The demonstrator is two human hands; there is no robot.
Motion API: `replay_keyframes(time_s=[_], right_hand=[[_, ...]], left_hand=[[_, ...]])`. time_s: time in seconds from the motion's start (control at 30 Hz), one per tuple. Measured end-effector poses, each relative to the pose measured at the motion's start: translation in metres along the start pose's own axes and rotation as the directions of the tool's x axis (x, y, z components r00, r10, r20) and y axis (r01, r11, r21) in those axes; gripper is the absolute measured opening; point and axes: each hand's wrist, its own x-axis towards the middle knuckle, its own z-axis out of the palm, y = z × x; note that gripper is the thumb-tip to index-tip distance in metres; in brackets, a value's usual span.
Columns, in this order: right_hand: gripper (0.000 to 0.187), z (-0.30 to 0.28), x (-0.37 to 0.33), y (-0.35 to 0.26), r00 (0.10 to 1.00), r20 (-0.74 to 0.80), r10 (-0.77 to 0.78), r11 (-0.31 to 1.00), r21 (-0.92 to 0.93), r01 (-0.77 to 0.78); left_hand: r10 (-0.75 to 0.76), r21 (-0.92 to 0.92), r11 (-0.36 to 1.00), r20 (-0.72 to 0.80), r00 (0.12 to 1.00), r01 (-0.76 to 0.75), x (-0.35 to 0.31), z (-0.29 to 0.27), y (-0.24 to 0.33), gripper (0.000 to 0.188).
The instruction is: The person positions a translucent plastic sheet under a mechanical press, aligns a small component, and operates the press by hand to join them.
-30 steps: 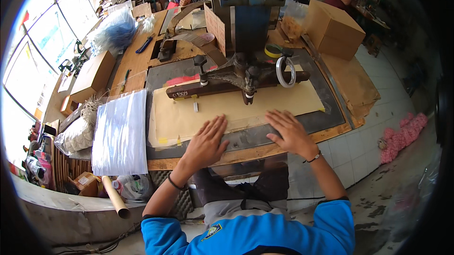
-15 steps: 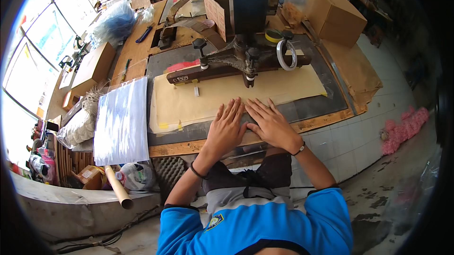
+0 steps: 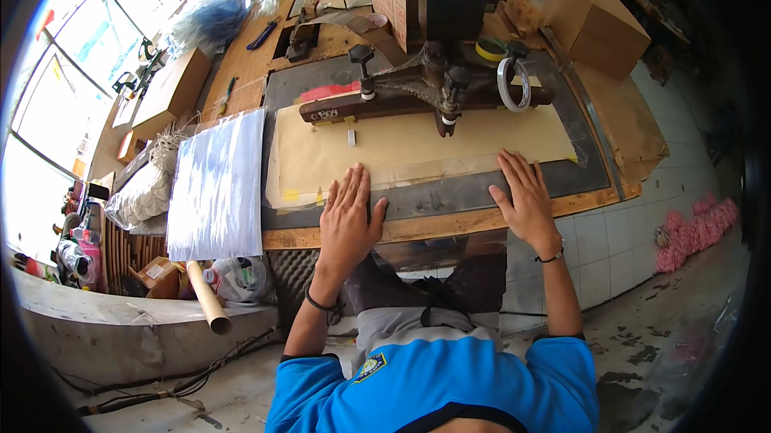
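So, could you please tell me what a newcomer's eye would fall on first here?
Most likely the dark metal press in the upper middle, its arms spread above a long bar that stretches across the tan sheet. Next might come the bright blue shirt at the lower edge, then the fluffy pink bundle on the floor at the far right.

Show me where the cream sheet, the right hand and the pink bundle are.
Cream sheet (image 3: 414, 148): head view, on the bare middle of its surface.
Right hand (image 3: 528, 205): head view, on the back of the hand.
Pink bundle (image 3: 694, 235): head view, on the middle of its upper side.
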Motion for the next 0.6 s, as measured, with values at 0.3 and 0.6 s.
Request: replay_keyframes(time_s=[0.3,0.6], right_hand=[[0.061,-0.013,0.002,-0.008,0.991,0.098,-0.092,0.996,-0.008,0.093],[0.064,0.016,0.058,0.018,0.991,0.118,-0.056,0.998,0.02,0.054]], left_hand=[[0.245,-0.009,0.969,0.126,0.961,-0.246,0.006,-0.001,0.017,0.084],[0.257,0.082,0.96,0.13,0.958,-0.269,0.071,0.03,-0.01,0.077]])
